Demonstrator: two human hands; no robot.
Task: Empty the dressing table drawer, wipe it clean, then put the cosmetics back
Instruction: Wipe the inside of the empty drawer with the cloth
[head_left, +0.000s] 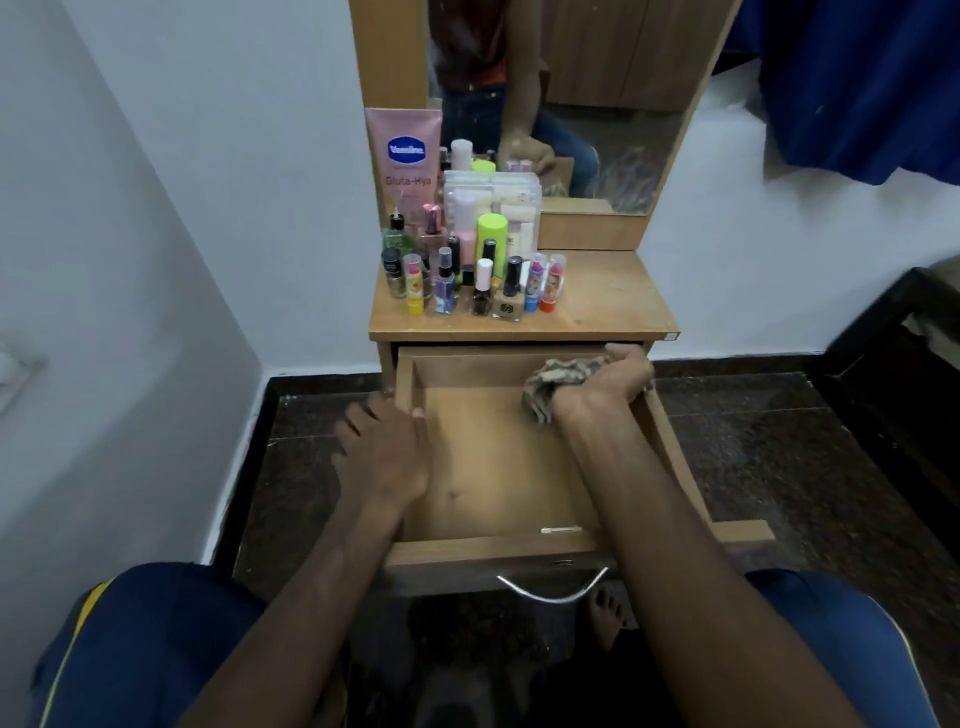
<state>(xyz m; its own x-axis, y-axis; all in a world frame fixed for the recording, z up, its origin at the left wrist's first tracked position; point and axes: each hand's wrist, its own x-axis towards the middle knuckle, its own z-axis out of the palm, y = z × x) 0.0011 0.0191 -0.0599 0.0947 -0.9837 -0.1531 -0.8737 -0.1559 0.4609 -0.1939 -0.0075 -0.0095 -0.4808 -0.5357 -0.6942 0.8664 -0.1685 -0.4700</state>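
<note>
The wooden drawer (498, 551) is pulled far out of the dressing table, and its floor is bare except for a thin pale stick (561, 530) near the front wall. My right hand (610, 382) grips a crumpled patterned cloth (553, 387) in the drawer's back right corner. My left hand (382, 452) holds the drawer's left wall, thumb over its edge. The cosmetics (467, 265) stand crowded on the left part of the tabletop: a pink Vaseline tube (405, 161), nail polish bottles, lip balms, a green-capped bottle and clear boxes.
The right half of the tabletop (613, 296) is bare wood. A mirror (571, 104) rises behind it. White walls close in on the left. The floor is dark stone, and a dark piece of furniture (893, 364) stands to the right. My knees frame the drawer's metal handle (550, 587).
</note>
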